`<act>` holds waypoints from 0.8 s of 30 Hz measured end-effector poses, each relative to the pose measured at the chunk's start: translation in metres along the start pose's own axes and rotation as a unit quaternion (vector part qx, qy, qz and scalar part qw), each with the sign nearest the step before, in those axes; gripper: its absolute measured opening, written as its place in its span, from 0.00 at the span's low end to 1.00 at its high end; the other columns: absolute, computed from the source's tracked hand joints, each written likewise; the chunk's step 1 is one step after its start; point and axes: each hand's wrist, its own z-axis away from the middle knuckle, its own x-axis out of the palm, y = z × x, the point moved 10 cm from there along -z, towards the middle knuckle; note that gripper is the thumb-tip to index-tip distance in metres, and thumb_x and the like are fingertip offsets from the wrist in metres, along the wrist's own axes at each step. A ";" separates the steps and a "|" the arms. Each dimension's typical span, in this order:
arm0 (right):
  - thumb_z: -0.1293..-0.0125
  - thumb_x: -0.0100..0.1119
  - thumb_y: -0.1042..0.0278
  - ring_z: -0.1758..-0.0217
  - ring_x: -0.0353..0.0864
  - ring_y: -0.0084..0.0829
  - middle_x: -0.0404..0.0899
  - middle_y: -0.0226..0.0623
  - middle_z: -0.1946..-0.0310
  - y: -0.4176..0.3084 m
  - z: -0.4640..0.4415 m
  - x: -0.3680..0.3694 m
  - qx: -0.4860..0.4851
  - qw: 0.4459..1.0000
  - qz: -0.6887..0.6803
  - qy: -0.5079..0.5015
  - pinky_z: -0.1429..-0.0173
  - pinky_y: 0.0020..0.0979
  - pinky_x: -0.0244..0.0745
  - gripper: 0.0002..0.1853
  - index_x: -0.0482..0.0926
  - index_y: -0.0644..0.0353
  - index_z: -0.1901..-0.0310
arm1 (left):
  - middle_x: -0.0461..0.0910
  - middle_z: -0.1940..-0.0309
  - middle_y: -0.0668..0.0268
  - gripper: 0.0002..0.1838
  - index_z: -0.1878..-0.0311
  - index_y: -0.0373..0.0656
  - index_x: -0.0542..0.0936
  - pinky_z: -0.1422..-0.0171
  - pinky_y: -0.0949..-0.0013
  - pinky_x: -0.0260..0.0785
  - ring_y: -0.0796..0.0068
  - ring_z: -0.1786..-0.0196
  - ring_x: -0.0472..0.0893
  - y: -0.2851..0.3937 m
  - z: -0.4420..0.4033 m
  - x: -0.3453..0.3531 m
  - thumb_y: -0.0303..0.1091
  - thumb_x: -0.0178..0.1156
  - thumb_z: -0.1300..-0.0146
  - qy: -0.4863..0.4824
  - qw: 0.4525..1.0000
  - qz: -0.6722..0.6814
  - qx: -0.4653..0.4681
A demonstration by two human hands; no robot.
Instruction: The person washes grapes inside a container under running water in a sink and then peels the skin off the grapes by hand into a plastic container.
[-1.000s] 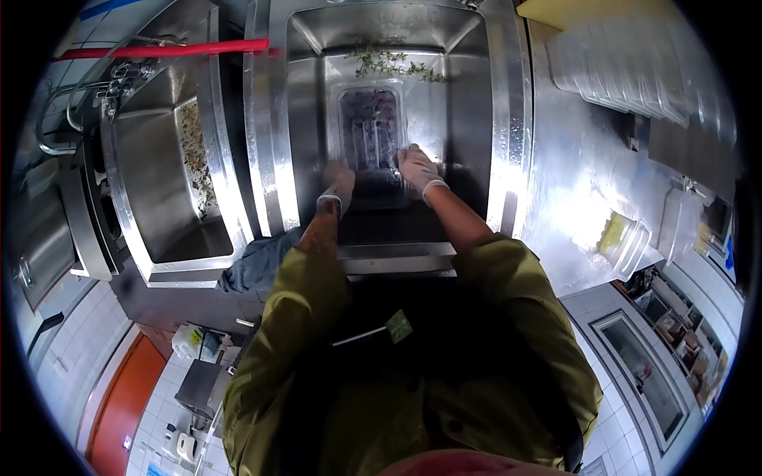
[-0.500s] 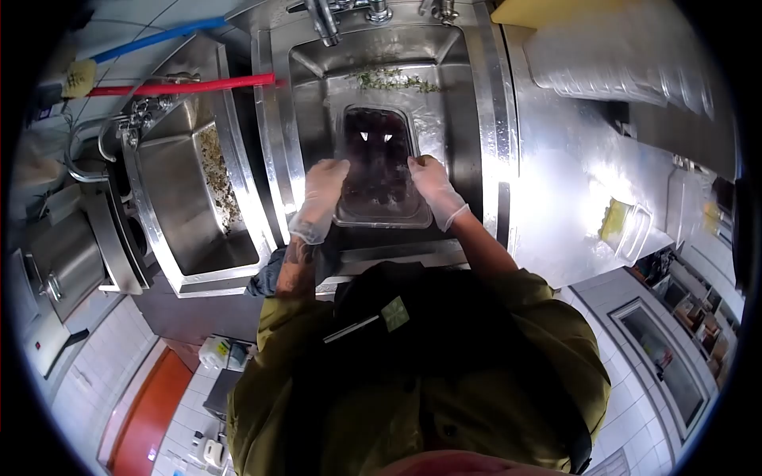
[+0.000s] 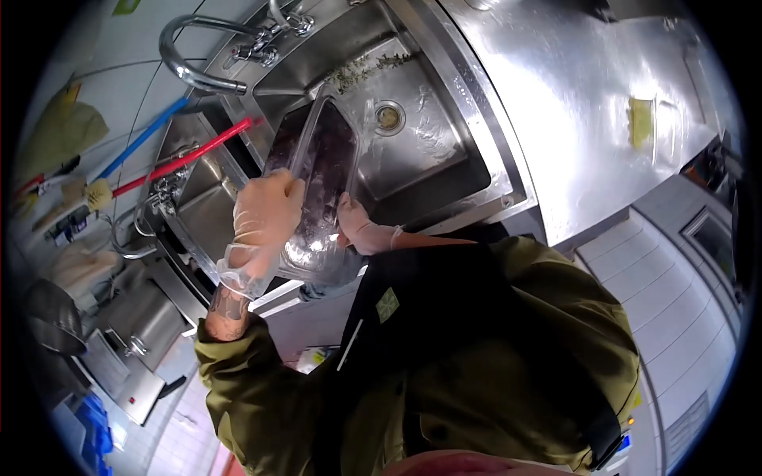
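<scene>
A clear rectangular plastic container (image 3: 327, 163) with something dark, purplish inside is held tilted above the near left edge of the right-hand sink (image 3: 444, 170). My left hand (image 3: 268, 208), in a translucent glove, grips its left rim with the fingers curled over. On the opposite side, my right hand (image 3: 363, 228), also gloved, holds the near right part of the container. Green herb sprigs (image 3: 361, 73) lie at the back of the sink, beyond the container. The drain (image 3: 388, 117) is in view to its right.
A second steel sink (image 3: 208, 208) stands at the left. A red tube (image 3: 190, 155) and a blue tube (image 3: 143, 139) cross above it. The curved faucet (image 3: 178, 47) reaches over from the back. A yellowish sponge-like item (image 3: 640, 123) lies on the steel counter (image 3: 556, 103) at the right.
Both hands have lifted the container from the sink floor and carried it left, tilting it. The view has turned left, and the drain now shows.
</scene>
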 end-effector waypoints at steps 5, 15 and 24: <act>0.30 0.23 0.41 0.89 0.73 0.39 0.71 0.45 0.86 0.024 0.025 0.044 0.102 0.983 -0.123 -0.095 0.83 0.40 0.74 0.34 0.69 0.69 0.58 | 0.75 0.81 0.47 0.14 0.77 0.37 0.73 0.66 0.51 0.70 0.44 0.72 0.77 0.066 0.020 -0.013 0.37 0.55 0.40 -0.024 0.971 -0.134 0.199; 0.29 0.21 0.40 0.88 0.72 0.35 0.70 0.39 0.85 -0.021 0.049 0.048 0.057 0.973 -0.204 -0.094 0.85 0.35 0.71 0.33 0.70 0.64 0.60 | 0.76 0.77 0.48 0.11 0.73 0.37 0.73 0.69 0.52 0.71 0.46 0.73 0.78 0.089 0.038 -0.022 0.35 0.55 0.39 -0.004 0.967 -0.189 0.172; 0.29 0.22 0.40 0.83 0.75 0.35 0.72 0.39 0.80 -0.039 0.051 0.097 0.021 0.929 -0.300 -0.214 0.82 0.35 0.73 0.32 0.70 0.63 0.57 | 0.76 0.78 0.51 0.11 0.73 0.39 0.71 0.72 0.57 0.72 0.51 0.74 0.79 0.101 0.057 -0.035 0.35 0.54 0.38 0.025 0.951 -0.258 0.167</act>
